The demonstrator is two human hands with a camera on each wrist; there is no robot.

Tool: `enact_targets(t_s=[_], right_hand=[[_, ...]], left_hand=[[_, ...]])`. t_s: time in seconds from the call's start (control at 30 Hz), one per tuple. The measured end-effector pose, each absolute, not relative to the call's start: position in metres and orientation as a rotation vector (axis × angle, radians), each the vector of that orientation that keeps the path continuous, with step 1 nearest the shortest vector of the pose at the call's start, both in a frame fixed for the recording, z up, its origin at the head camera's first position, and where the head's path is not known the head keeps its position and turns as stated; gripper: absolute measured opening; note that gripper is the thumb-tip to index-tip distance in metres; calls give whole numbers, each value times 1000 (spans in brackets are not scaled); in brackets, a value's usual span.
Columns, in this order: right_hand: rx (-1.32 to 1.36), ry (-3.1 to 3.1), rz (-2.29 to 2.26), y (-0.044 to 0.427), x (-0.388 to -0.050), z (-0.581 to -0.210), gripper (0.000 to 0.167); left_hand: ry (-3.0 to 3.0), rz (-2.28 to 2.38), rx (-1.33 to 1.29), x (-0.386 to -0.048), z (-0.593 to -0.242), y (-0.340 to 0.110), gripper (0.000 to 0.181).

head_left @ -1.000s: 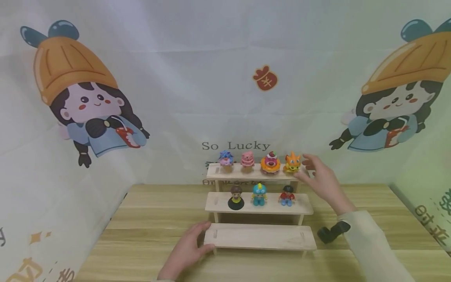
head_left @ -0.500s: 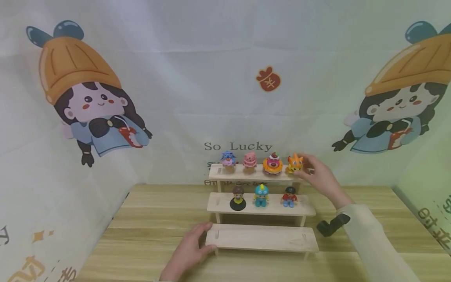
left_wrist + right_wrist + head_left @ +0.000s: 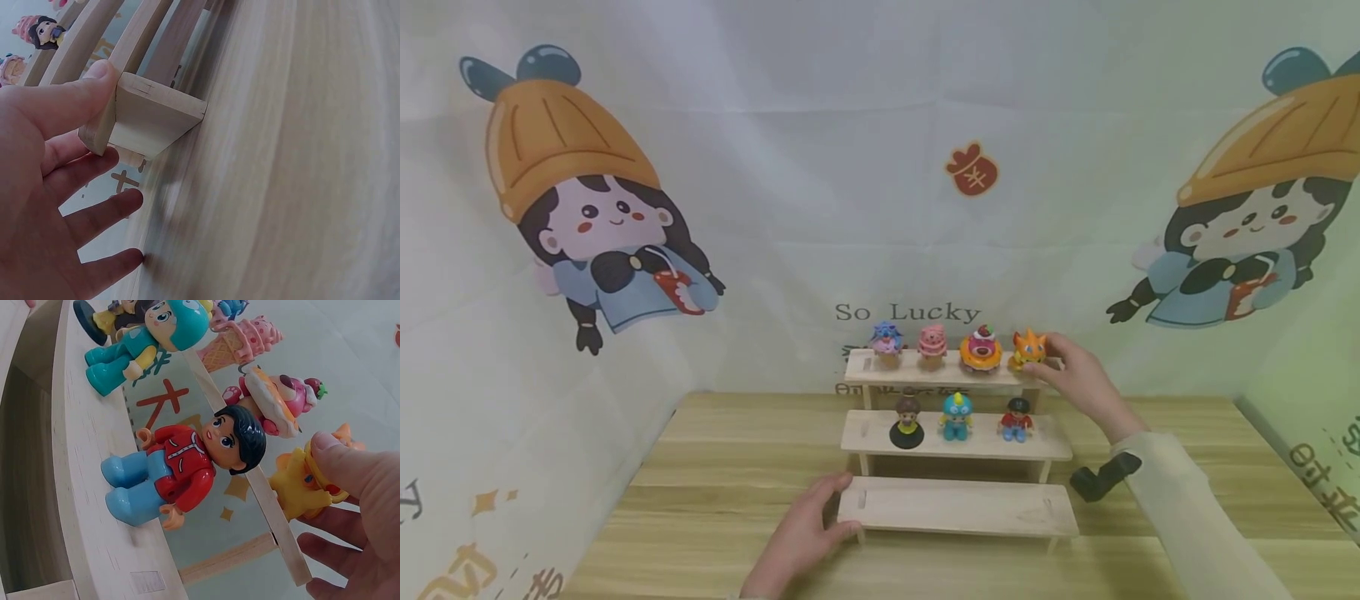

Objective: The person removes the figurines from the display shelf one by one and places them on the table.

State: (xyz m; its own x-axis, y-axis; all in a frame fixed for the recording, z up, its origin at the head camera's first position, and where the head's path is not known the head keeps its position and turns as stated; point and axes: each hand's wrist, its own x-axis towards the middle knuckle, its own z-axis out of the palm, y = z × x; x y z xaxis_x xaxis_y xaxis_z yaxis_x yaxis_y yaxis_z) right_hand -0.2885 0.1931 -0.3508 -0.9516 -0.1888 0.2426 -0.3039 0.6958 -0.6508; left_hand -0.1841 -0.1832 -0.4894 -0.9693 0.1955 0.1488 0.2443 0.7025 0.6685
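My right hand [image 3: 1084, 382] pinches the orange and yellow figure [image 3: 1028, 350] at the right end of the top shelf; in the right wrist view the thumb of my right hand [image 3: 356, 519] lies on the yellow figure [image 3: 300, 481]. My left hand [image 3: 805, 529] grips the left end of the lowest wooden shelf [image 3: 955, 506]. In the left wrist view, thumb and forefinger of my left hand [image 3: 56, 156] pinch the board's end [image 3: 98, 132], the other fingers spread beside it. A figure in a red jacket [image 3: 184, 459] sits on the middle shelf below my right hand.
Along the top shelf [image 3: 904, 364] stand a blue figure [image 3: 887, 340], a pink figure [image 3: 932, 343] and a doughnut-ringed one [image 3: 981, 350]. The middle shelf [image 3: 853, 429] also holds a brown-haired figure [image 3: 907, 419] and a teal one [image 3: 957, 418]. Behind hangs a printed cloth [image 3: 820, 183].
My right hand has closed in on the orange and yellow figure, its fingers and thumb now round it. The view has shifted slightly; my left hand stays on the lowest shelf.
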Motion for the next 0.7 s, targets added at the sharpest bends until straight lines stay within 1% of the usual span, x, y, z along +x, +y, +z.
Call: enact_targets(t_s=[0.37, 0.7], right_hand=[[354, -2737, 1081, 207, -280, -355, 56], [308, -2689, 1117, 228, -266, -354, 54]], left_hand=[[-2857, -1138, -337, -182, -489, -181, 68], [-2862, -1166, -329, -184, -491, -182, 69]])
